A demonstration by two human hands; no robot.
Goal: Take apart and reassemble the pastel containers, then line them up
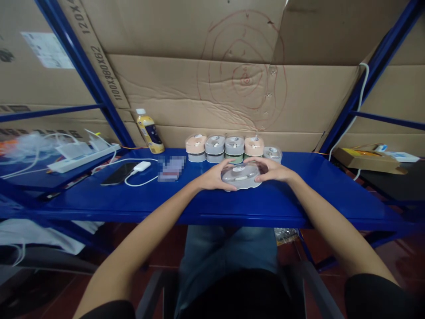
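Note:
Between my two hands is a lidded container (pixel 244 179) with a clear domed top and a pale, wavy-edged base, low over the blue shelf or resting on it; I cannot tell which. A short white bar shows on its front. My left hand (pixel 217 176) curls round its left side, thumb along the front. On the opposite side my right hand (pixel 272 170) grips it, fingers over the back and thumb in front. Right behind stand stacked containers with clear lids: a peach one (pixel 195 144), grey ones (pixel 215 146) and another peach one (pixel 254 145). A single grey container (pixel 272 154) sits at the row's right end.
The blue shelf (pixel 149 206) has metal posts at both sides and cardboard (pixel 166 88) behind it. A yellow bottle (pixel 151 133), a phone (pixel 119 173), a white charger with cable (pixel 142 166) and a blurred-out item (pixel 171 169) are on the left. An open carton (pixel 370 160) lies at far right.

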